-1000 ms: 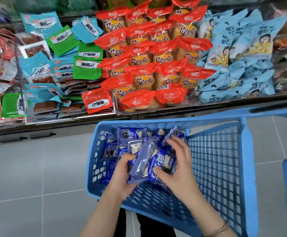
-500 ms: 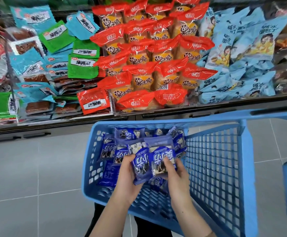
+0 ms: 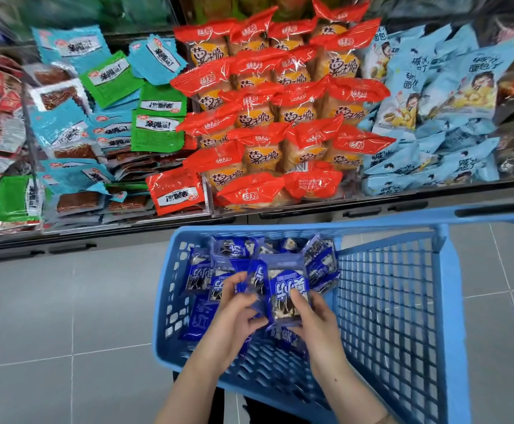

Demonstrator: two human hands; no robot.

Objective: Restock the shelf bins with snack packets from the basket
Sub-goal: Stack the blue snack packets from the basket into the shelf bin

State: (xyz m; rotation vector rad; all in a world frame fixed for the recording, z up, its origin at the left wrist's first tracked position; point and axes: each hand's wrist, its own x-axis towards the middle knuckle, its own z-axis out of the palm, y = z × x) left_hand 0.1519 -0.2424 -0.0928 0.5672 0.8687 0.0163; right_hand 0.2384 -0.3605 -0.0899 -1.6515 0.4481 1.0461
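- Grey floor tiles (image 3: 51, 301) run beneath shelf bins (image 3: 280, 213) heaped with red, green and pale blue packs (image 3: 280, 117).
- Just below the bins, a blue basket (image 3: 451, 301) holds dark blue snack packets (image 3: 234, 249), piled at its far-left end.
- Both hands are inside it. The left hand (image 3: 234, 313) pinches several packets, and the right hand (image 3: 320, 316) grips 1 upright packet (image 3: 286, 289), thumb on its face.
- The bins lie straight ahead of and above the hands. The held packet's long axis points toward them, and neither hand looks clearly nearer.
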